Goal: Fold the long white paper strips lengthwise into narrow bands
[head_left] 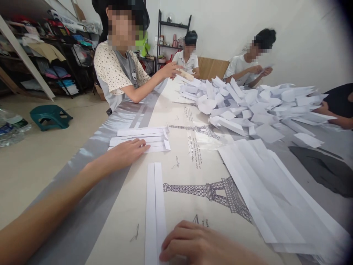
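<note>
My left hand (134, 150) lies palm down on a small stack of folded white paper strips (158, 140), its fingers stretched out and not gripping. Closer to me, a long folded paper strip (154, 206) with a lengthwise crease rests on the table. My right hand (193, 243) is at the strip's near right edge, fingers bent and fingertips touching the paper. Its thumb is hidden, and no grip on the strip shows. Flat white paper sheets (264, 184) lie stacked and overlapping to the right.
A large heap of folded white papers (248, 106) covers the far right of the table. The tablecloth (182, 162) has Eiffel Tower prints. A person (118, 70) reaches across at left; others sit farther back. Dark cloth (322, 167) lies at right. A green stool (51, 117) stands on the floor.
</note>
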A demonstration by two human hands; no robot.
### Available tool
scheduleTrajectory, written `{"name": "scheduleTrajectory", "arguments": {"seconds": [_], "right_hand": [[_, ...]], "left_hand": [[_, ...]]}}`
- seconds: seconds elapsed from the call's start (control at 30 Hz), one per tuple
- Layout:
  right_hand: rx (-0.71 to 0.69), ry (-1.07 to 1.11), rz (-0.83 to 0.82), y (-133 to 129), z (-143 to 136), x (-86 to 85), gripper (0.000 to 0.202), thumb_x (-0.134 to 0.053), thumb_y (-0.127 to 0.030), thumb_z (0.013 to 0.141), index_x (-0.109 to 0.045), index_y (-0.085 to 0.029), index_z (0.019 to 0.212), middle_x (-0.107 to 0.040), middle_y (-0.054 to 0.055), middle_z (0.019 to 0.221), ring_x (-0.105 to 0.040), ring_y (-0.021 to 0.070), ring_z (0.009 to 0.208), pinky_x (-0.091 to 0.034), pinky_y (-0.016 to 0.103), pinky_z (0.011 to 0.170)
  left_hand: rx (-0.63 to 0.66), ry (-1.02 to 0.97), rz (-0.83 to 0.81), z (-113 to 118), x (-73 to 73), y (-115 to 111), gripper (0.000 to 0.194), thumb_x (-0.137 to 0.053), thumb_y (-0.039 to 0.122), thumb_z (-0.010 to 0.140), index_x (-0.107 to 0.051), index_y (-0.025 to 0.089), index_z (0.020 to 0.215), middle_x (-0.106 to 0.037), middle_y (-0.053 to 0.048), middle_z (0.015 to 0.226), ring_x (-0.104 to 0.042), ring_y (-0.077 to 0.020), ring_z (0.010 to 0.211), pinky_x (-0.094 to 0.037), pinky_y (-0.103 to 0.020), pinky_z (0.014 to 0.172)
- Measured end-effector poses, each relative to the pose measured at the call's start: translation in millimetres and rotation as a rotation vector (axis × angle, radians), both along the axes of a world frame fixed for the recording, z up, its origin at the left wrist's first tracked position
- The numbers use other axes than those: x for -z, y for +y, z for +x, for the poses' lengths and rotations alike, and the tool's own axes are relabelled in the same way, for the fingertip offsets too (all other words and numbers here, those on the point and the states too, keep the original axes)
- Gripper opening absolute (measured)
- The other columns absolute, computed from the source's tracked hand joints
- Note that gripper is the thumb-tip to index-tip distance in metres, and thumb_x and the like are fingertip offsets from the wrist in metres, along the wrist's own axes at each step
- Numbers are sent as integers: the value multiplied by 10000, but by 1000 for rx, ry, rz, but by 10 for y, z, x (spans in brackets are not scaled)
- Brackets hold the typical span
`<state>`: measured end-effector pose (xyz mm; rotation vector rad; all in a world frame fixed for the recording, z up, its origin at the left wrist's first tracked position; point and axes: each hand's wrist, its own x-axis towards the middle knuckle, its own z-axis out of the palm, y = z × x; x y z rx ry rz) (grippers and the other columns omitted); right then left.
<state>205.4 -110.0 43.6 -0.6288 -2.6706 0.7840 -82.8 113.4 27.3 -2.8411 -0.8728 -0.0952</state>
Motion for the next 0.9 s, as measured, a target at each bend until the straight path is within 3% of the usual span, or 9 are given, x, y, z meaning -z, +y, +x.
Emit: {"name": "scheduleTrajectory", "arguments": {"seconds": [0.23,0.37,0.47,0.53,0.63,0.73,0.8,0.9], "right_hand": [[-60,9,60,38,23,21,194,-545,-280,1074,-713,-188,1040,-742,12,1158,-628,120,1138,-501,273,1006],[42,209,87,64,38,45,117,-589,-229,1044,-694,-180,1036,-737,15,1122,-644,132,1102,-533,266,961],[287,264,207,163,189,2,151,-561,-126,993,-691,-178,1050,-736,37,1031,-669,158,988,-583,307,841],[524,149,325,277,422,-40,218,-508,-115,1016,-692,-196,1099,-734,65,1072,-686,183,967,-601,347,794],[884,-73,517,461,921,-76,260,-502,-276,1038,-680,-173,1197,-721,133,1145,-700,263,989,-612,440,780],[1220,-305,536,575,1398,-42,484,-485,-517,996,-662,-138,1239,-683,192,1187,-656,385,1048,-582,523,742],[1323,-397,495,604,1613,7,588,-478,-594,957,-660,-109,1235,-673,220,1143,-631,414,1053,-561,531,763],[1373,-471,494,619,1781,68,650,-501,-603,914,-634,-81,1278,-641,232,1120,-601,420,1064,-526,527,851]], "left_hand": [[-42,34,55,97,-12,-105,431,-265,270,1092,-506,132,1420,-609,-174,1313,-590,-289,1172,-460,-422,1017],[-42,6,25,87,-13,-107,456,-247,296,1096,-445,134,1473,-631,-167,1280,-597,-294,1168,-466,-418,996],[-39,28,41,77,7,-87,431,-239,292,1100,-499,148,1412,-620,-165,1291,-601,-292,1166,-447,-427,1014],[-42,38,54,73,25,-71,422,-234,296,1104,-537,159,1363,-612,-161,1300,-605,-291,1158,-437,-437,1025],[-51,28,66,68,54,-55,434,-228,311,1106,-547,158,1356,-596,-170,1323,-599,-300,1167,-434,-451,1024],[-71,-23,90,75,81,-54,443,-246,324,1097,-570,150,1345,-571,-191,1367,-574,-323,1218,-427,-467,1032],[-89,-50,125,92,90,-61,441,-263,322,1088,-593,156,1329,-560,-196,1399,-561,-334,1248,-417,-481,1047],[-99,-76,194,136,67,-88,453,-279,312,1077,-609,140,1335,-539,-210,1447,-552,-364,1278,-408,-517,1063]]}}
